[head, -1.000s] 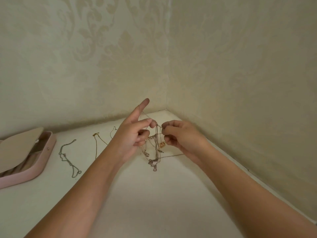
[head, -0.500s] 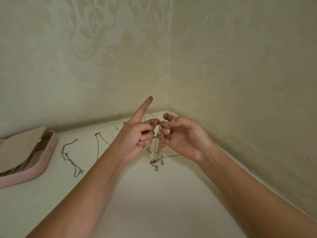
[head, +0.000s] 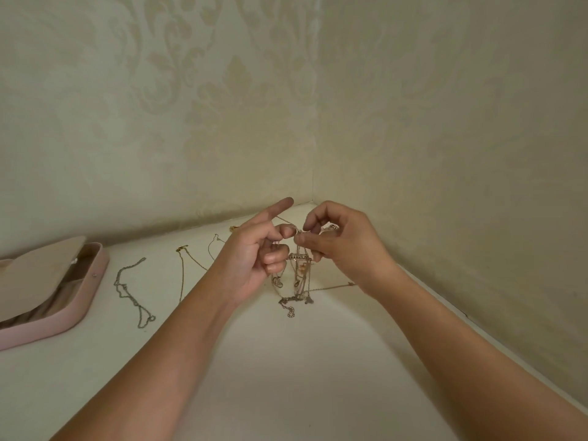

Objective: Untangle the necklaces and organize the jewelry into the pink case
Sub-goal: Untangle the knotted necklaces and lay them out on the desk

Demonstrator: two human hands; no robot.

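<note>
Pink case (head: 74, 316) lies open at the desk's (head: 286, 383) left edge, a silver chain (head: 133, 294) and a gold chain (head: 182, 278) loose beside it. Toward the far corner, my left hand (head: 248, 262) and right hand (head: 350, 246), close together, each pinch the dangling tangle of necklaces (head: 298, 275). Untangling is midway; next, I judge, one strand must be gently teased free.

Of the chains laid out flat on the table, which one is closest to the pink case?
The dark grey chain, lying alone just beside the pink case. The thin gold chains lie farther off, nearer the left hand.
</note>
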